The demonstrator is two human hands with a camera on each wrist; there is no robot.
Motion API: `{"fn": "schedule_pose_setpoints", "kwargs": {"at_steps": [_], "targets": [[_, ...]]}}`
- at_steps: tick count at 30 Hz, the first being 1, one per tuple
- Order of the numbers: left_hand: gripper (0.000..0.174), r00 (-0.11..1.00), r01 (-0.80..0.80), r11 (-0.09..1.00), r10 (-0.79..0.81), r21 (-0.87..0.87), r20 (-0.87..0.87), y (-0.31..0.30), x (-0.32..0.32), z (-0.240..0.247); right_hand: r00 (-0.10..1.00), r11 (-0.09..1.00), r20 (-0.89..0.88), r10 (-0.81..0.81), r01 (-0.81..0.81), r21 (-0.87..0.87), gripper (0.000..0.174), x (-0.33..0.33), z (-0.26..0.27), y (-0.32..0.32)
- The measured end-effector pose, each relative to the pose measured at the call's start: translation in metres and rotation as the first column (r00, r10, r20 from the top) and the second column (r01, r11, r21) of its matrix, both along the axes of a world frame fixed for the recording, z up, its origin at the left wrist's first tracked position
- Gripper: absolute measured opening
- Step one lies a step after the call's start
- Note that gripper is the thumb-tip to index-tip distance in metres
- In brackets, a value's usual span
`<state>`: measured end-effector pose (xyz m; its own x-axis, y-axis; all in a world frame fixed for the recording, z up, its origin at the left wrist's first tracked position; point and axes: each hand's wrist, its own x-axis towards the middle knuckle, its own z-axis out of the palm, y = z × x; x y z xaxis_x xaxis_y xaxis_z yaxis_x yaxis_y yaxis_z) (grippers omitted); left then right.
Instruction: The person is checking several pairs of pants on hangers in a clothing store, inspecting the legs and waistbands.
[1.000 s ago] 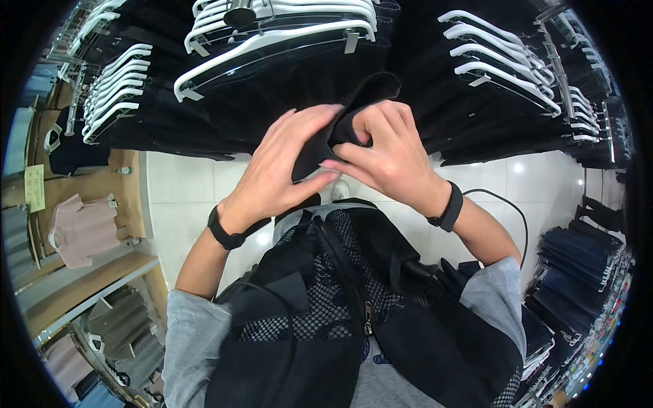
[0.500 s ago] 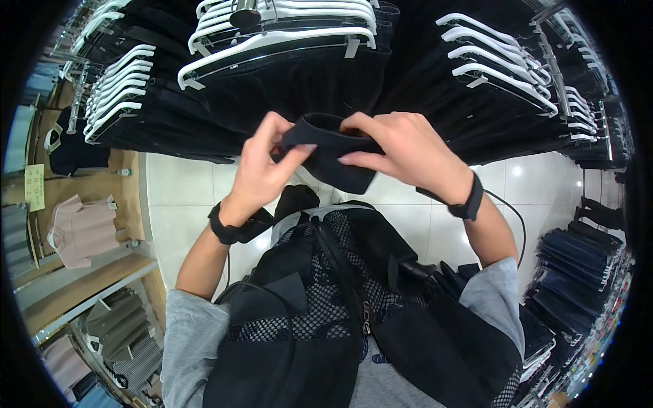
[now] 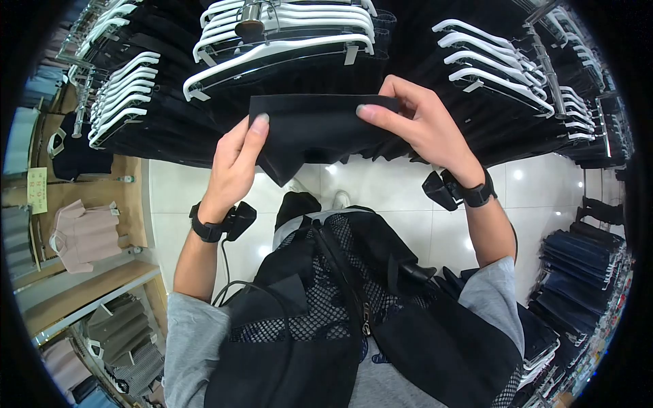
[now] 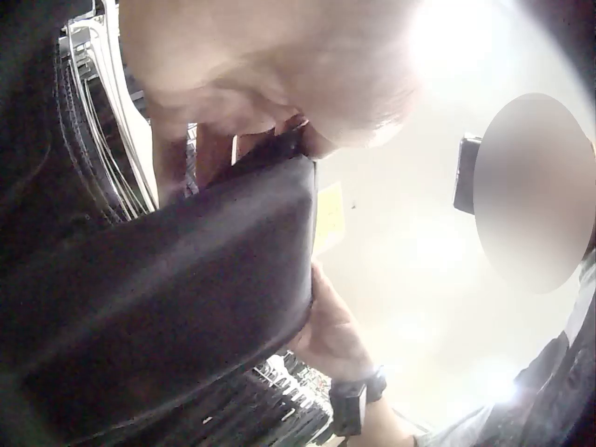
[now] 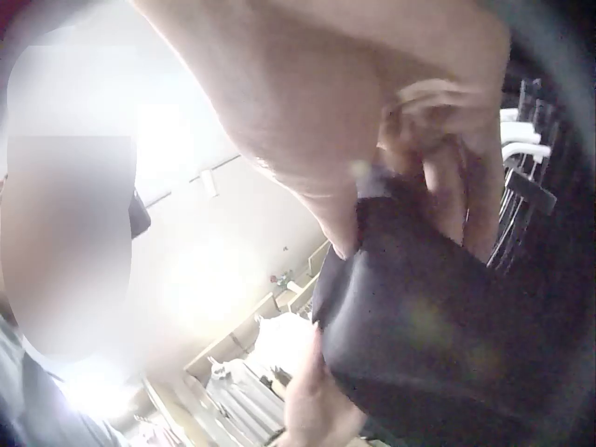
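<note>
A black garment [image 3: 316, 122] hangs spread between the two hands, its straight upper edge level and its lower part falling into a pointed fold. The left hand [image 3: 235, 160] pinches its left upper corner, thumb on the near side. At the other end the right hand [image 3: 432, 129] grips the right upper corner with the thumb on the near face and fingers behind. From the left wrist, the cloth [image 4: 186, 289] looks smooth and taut below the fingers. In the right wrist view the dark fabric [image 5: 428, 307] drops from under the thumb.
White hangers [image 3: 279, 51] with black clothes hang right ahead, more hangers [image 3: 500, 64] to the right and others [image 3: 126, 85] to the left. Wooden shelving [image 3: 88, 292] with tops stands at left. Folded jeans [image 3: 578, 255] are stacked at right. A pale tiled floor [image 3: 401, 194] lies below.
A second ago the cloth was bunched with the hands close together. The hands have since moved apart, the left one leftward and the right one rightward, and the garment is now stretched flat.
</note>
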<state>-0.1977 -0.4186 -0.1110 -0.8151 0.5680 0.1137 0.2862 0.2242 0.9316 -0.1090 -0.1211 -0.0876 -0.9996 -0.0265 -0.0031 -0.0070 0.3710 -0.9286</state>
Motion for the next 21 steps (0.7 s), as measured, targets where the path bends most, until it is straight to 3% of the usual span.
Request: {"fn": "schedule_pose_setpoints", "kwargs": {"at_steps": [2,3,5,7,11,15,16,18,19,20,21], "targets": [[0.036,1.0,-0.01,1.0,0.01,0.003,0.027,-0.001,0.001,0.001,0.979,0.997,-0.203,-0.008,0.024,0.076,0.03,-0.002,-0.008,0.0],[0.035,0.996,-0.016,0.999,0.014,0.03,0.091,0.0,0.004,0.002,0.979,0.997,-0.205,-0.006,0.022,0.076,0.03,-0.002,-0.01,-0.001],[0.035,0.988,-0.024,0.998,0.014,0.057,0.155,0.0,0.004,0.0,0.959,0.985,-0.249,-0.139,0.107,-0.135,0.036,-0.002,-0.012,-0.005],[0.039,0.948,-0.04,0.973,-0.034,0.225,0.316,-0.002,0.002,-0.003,0.953,0.979,-0.249,-0.173,0.139,-0.15,0.037,0.0,-0.01,-0.005],[0.044,0.941,0.038,0.95,-0.138,0.31,0.309,0.0,0.001,0.007,0.934,0.953,-0.252,-0.251,0.193,-0.235,0.033,-0.001,-0.013,-0.004],[0.084,0.923,0.301,0.911,-0.352,0.281,0.153,0.01,0.007,-0.009,0.937,0.946,-0.253,-0.242,0.17,-0.276,0.027,-0.002,-0.023,-0.013],[0.078,0.918,0.294,0.937,-0.332,0.189,0.217,0.013,0.015,-0.008,0.933,0.952,-0.275,-0.23,0.158,-0.26,0.027,-0.002,-0.024,-0.016],[0.066,0.945,0.296,0.95,-0.306,0.1,0.112,0.025,0.025,-0.014,0.938,0.956,-0.268,-0.221,0.154,-0.25,0.027,-0.001,-0.023,-0.019],[0.053,0.945,0.283,0.958,-0.285,0.036,0.16,0.023,0.025,-0.016,0.947,0.958,-0.241,-0.211,0.152,-0.243,0.027,0.0,-0.021,-0.021],[0.053,0.944,0.285,0.958,-0.288,0.038,0.16,0.02,0.025,-0.02,0.956,0.96,-0.214,-0.201,0.149,-0.236,0.027,0.001,-0.021,-0.022],[0.049,0.949,0.178,0.983,-0.159,-0.047,0.272,0.018,0.025,-0.023,0.947,0.966,-0.245,-0.207,0.158,-0.205,0.028,0.001,-0.022,-0.023]]}}
